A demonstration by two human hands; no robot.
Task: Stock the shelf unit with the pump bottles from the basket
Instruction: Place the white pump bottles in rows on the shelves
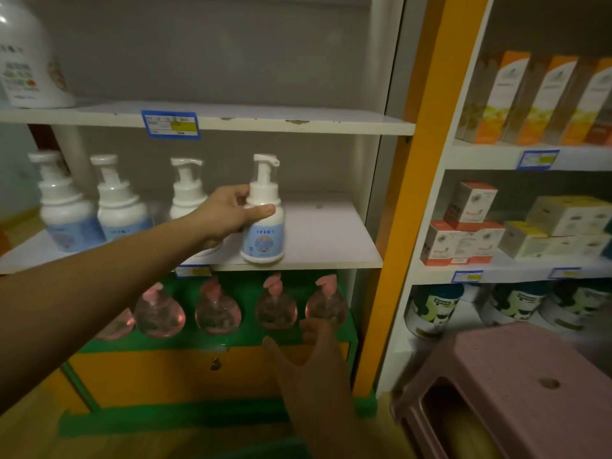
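Note:
A white pump bottle with a blue label stands upright at the front edge of the middle shelf. My left hand is wrapped around its neck and shoulder, thumb across the front. Three matching pump bottles stand in a row to its left on the same shelf. My right hand hovers lower down in front of the cabinet, fingers spread, holding nothing. The basket is not in view.
Several round pink pump bottles sit on the green shelf below. A large white bottle stands on the upper shelf at left. Boxed goods fill the unit to the right. A pink plastic stool stands at bottom right.

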